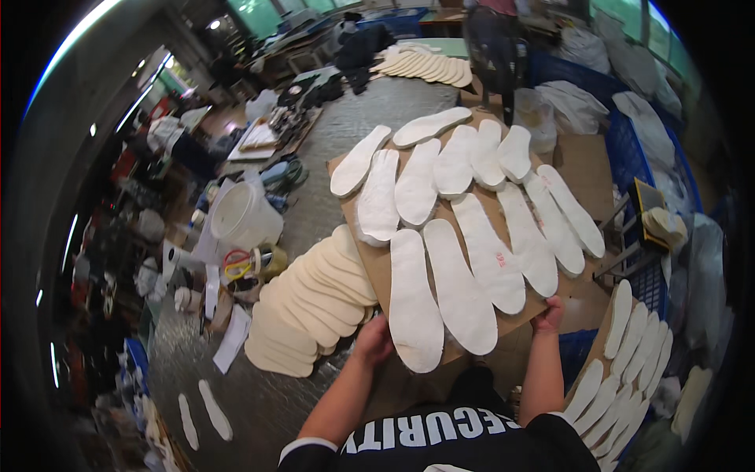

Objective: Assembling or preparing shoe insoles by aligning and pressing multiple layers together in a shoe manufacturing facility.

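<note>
Your fingers (550,313) of the right hand (548,316) are clamped on the near right edge of the flat brown cardboard sheet (376,263), and your left hand (373,340) grips its near left edge the same way, fingers closed over the rim. You hold the sheet in front of your chest, tilted away from you, above the grey floor (259,401). White foam shoe insoles (460,295) lie on it in overlapping rows, toes pointing away. Just left of the sheet, below it, sits a fanned pile of cream insoles (311,311). Near it stands a white plastic bucket (240,216). To your right, more white insoles lean in a row (629,354) beside a blue crate (629,149).
</note>
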The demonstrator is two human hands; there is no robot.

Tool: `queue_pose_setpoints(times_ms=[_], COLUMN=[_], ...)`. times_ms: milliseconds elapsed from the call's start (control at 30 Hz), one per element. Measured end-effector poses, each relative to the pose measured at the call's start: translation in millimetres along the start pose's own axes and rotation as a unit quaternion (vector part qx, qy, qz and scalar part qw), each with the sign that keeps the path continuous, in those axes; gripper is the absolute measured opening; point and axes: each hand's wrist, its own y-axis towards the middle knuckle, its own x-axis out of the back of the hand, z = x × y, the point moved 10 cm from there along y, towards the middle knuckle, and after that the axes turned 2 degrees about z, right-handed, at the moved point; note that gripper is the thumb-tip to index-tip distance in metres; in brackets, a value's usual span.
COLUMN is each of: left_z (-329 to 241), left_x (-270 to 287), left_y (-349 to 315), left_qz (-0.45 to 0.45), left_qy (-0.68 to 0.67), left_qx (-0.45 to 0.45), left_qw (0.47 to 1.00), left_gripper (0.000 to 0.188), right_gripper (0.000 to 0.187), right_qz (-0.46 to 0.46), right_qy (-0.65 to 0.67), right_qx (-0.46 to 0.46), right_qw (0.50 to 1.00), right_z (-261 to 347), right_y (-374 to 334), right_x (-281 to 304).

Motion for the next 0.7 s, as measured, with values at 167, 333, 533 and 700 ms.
queue_pose_setpoints(times_ms=[167,333,533,700], left_z=[-108.5,-144.0,-111.3,-94.0], left_x=[-36.4,-26.8,-45.5,-40.7], left_y=[-26.6,-94.7,-198.4,-298.1], left_qz=[0.145,0.021,-0.044,-0.141], left_qy=[-0.194,-0.062,-0.086,-0.128], left_qx=[-0.217,-0.329,-0.436,-0.561], left_qw=[0.945,0.942,0.895,0.806], left_gripper=[0.044,0.055,0.055,0.057], right_gripper=[0.077,0.080,0.076,0.079], right_qz=[0.075,0.176,0.283,0.486], right_qy=[-0.027,-0.075,-0.079,0.066], right_qx=[-0.043,-0.080,-0.207,-0.361], right_qw=[0.996,0.978,0.933,0.793], right_z=[11.3,15.2,-47.8,-149.6], right_y=[-3.0,38.1,8.1,-22.1], right_x=[-28.4,-55.3,-200.5,-263.4])
